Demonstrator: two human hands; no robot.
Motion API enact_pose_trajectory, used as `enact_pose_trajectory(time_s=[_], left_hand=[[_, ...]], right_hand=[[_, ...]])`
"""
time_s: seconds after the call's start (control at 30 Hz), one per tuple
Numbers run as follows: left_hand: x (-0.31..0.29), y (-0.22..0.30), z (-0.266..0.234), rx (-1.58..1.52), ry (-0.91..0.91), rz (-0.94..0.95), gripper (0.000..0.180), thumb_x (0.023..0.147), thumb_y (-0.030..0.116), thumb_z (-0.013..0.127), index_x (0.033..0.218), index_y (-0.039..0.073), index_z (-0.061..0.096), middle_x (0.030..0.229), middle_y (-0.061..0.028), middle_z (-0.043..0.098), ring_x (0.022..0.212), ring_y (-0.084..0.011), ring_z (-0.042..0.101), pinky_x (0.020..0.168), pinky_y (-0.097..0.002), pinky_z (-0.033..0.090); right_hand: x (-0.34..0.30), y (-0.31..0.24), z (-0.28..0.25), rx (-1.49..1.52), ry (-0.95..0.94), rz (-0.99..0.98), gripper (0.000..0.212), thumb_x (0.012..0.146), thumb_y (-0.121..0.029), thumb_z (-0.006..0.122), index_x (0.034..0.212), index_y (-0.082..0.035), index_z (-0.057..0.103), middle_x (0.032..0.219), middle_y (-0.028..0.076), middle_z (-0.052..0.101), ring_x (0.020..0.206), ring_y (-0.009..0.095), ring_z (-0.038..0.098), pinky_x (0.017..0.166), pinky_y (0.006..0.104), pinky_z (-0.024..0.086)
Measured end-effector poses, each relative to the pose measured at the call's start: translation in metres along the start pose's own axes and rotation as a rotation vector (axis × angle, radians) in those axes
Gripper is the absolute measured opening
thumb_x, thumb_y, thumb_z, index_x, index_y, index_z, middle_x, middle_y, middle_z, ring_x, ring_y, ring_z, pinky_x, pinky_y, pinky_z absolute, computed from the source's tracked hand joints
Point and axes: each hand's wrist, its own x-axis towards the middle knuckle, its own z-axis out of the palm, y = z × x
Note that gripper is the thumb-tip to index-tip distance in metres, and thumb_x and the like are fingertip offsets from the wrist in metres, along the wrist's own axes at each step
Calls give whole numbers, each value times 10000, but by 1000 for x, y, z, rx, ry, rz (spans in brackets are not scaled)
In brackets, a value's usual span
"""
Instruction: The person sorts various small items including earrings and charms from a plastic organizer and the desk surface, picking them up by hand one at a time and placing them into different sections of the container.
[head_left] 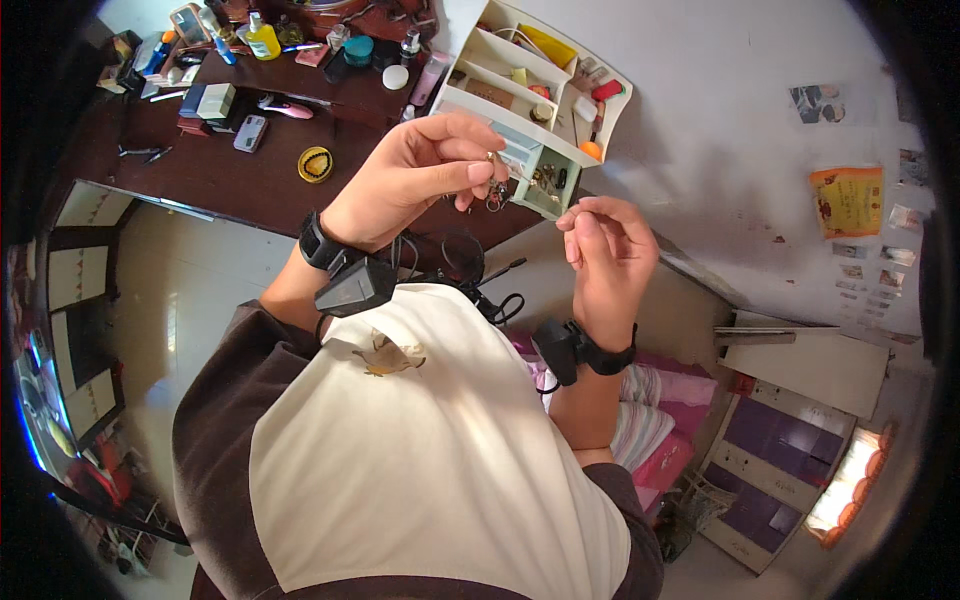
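My left hand [415, 180] is raised over the front of a white organizer box [600, 135]. Between its thumb and fingers hangs a small bunch of shiny metal jewellery [495, 190], whose exact pieces are too small to tell. To the right, my right hand [612, 250] is closed with thumb and forefinger together, next to the corner of a pulled-out drawer [552, 208]. What that pinch holds, if anything, cannot be made out. Several small dark and shiny pieces lie in the drawer. Each wrist wears a black strap with a box on it.
The organizer stands at the end of a dark wooden dresser [270, 185], its upper compartments filled with small goods. Along the dresser are a round yellow tin [315, 164], a phone [250, 133], small boxes [212, 102] and bottles. A wall rises on the right; a pink bed [675, 400] stands behind my right arm.
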Motion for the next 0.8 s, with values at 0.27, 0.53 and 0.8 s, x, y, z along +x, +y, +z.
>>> enact_pose_trajectory(time_s=[0.27,0.53,0.8], left_hand=[[-15,12,2,123,26,31,214,877,126,607,1051,3,627,875,-88,674,700,-96,599,595,-216,474],[-24,14,4,163,64,58,280,904,117,560,1157,-5,557,899,-96,675,716,-96,603,605,-215,474],[-20,-4,-6,192,40,24,193,891,91,569,1066,12,590,874,-79,663,694,-96,574,619,-214,457]], right_hand=[[2,-3,8,98,-2,-48,120,840,3,578,958,17,597,843,132,658,558,74,478,496,198,378],[-5,1,0,130,-82,-29,203,805,61,593,1003,15,588,888,182,668,553,100,544,485,207,417],[-10,3,-10,10,-46,-27,212,820,45,586,1029,11,588,881,169,672,560,100,552,488,203,408]])
